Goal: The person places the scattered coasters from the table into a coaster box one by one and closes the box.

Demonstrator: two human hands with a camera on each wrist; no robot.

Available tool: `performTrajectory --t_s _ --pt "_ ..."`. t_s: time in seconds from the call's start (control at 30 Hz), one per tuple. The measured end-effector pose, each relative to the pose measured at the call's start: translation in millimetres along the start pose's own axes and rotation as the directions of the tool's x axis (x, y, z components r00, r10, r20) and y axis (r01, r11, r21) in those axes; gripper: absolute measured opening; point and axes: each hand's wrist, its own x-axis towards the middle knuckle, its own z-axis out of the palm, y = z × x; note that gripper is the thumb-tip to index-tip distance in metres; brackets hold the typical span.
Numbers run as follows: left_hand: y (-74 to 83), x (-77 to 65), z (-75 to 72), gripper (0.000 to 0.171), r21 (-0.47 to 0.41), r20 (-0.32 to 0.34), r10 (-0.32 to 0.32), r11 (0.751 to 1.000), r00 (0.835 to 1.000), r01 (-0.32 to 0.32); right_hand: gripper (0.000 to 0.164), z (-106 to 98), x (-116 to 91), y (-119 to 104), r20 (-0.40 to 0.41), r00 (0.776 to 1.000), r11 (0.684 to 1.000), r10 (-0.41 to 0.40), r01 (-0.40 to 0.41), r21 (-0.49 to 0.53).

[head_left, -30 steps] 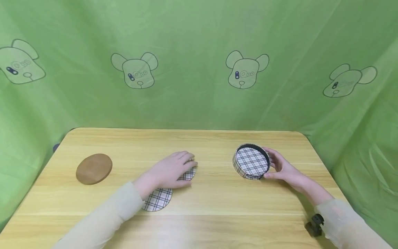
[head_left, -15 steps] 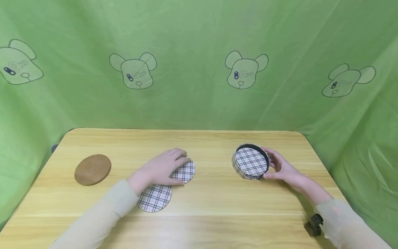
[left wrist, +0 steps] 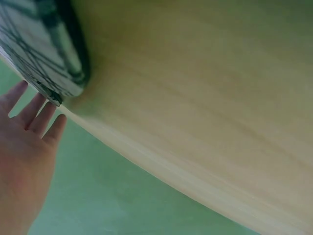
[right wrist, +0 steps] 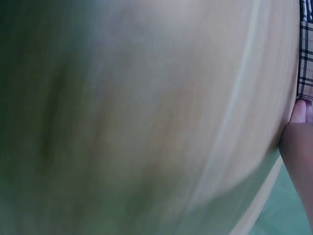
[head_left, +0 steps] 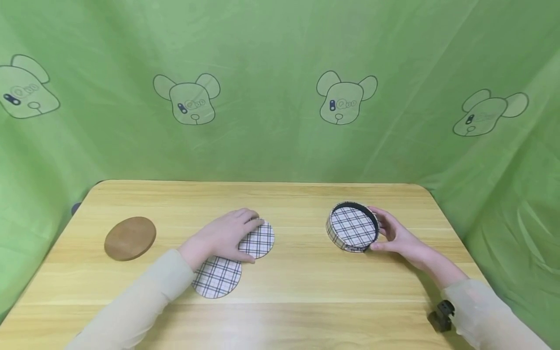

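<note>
In the head view my left hand (head_left: 220,239) lies over the left part of a round plaid coaster (head_left: 259,241). Its thumb is near the coaster's front edge and its fingertips near the back edge. A second plaid coaster (head_left: 217,278) lies just in front, partly under the forearm. The left wrist view shows the hand (left wrist: 24,152) with fairly straight, spread fingers by a plaid edge (left wrist: 34,44). On the right, my right hand (head_left: 395,240) holds the side of a round plaid coaster holder (head_left: 353,227) between thumb and fingers; plaid shows inside the dark rim.
A plain brown coaster (head_left: 130,238) lies at the left of the wooden table (head_left: 302,287). Green curtain (head_left: 271,136) with bear-head drawings hangs behind and at both sides. A small black device (head_left: 443,316) sits at the right wrist.
My left hand has drawn back to the left, uncovering more of both plaid coasters, which stay nearly in place. The right hand and the holder have not visibly moved.
</note>
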Motion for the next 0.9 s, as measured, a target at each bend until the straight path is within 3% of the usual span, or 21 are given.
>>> performTrajectory --t_s 0.53,0.9 --pt "1.4 2.5 2.5 0.101 -0.009 0.012 -0.008 1.000 1.000 0.008 0.102 0.6 -0.3 0.0 0.006 1.000 1.000 0.001 -0.001 -0.001" --pt "4.0 3.2 3.1 0.103 0.044 0.017 0.014 0.999 1.000 -0.014 0.102 0.7 -0.4 -1.7 0.005 1.000 1.000 0.003 -0.003 0.002"
